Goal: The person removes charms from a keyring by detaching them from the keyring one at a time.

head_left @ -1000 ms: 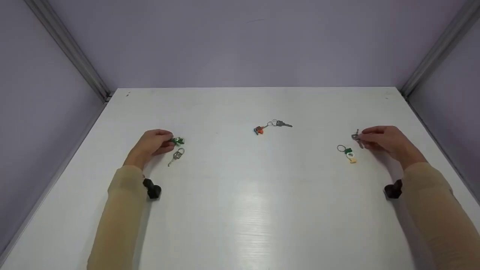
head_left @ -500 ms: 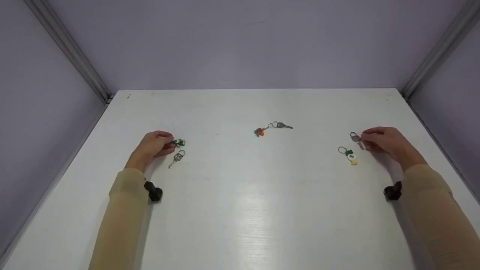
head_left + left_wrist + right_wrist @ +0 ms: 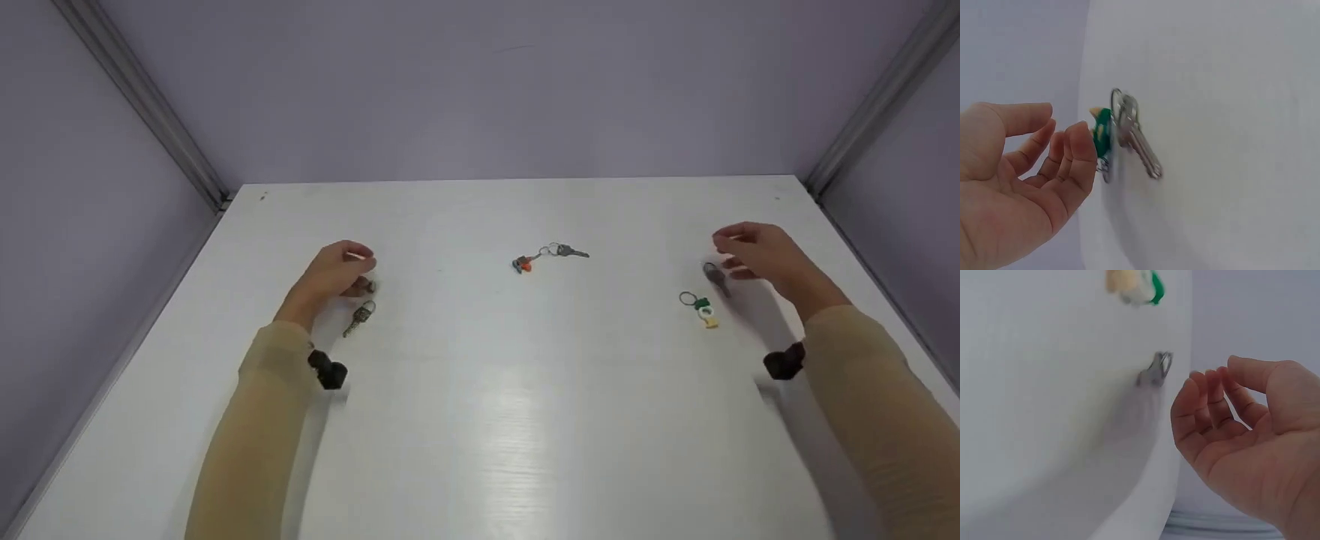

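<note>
where lilac walls (image 3: pixel 480 82) meet — white table (image 3: pixel 480 390) | both grips spread, empty

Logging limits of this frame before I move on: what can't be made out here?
- Green tag: head view, hidden behind the left hand; left wrist view, blurred by motion.
- Silver key below the right hand: blurred in both views; contact with the white table unclear.
- Orange-tagged key set: too small for detail.
- Yellow-and-green tag: cut off by the top edge, right wrist view.

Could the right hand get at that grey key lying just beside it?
Probably yes: the right hand hovers open just beside the grey key, with only bare table between them.
</note>
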